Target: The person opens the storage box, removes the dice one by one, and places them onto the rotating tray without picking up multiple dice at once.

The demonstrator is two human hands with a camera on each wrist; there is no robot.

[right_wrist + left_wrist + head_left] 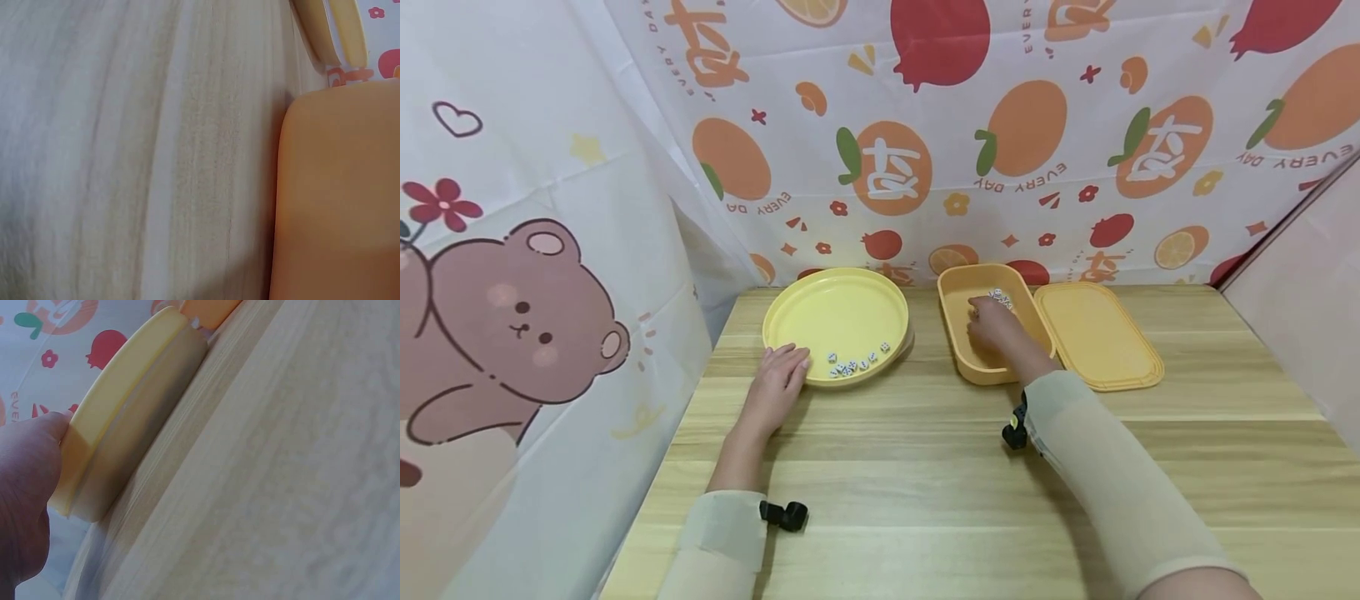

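Note:
A round yellow tray (835, 312) stands at the back left with several white dice (850, 367) gathered along its near edge. My left hand (777, 385) rests on the tray's near-left rim; in the left wrist view this hand (31, 481) lies against the rim too. My right hand (994, 327) reaches down inside an orange rectangular box (957, 333), just beside several dice (997, 294) near its far end. Its fingertips point down and are partly hidden, so I cannot tell whether they hold a die. The right wrist view shows only the box's outer wall (340, 194).
An orange lid (1101, 337) lies flat on the wooden table (910, 492), just right of the box. Behind everything hangs a fruit-print cloth (955, 204), and a bear-print cloth (527, 325) borders the left side.

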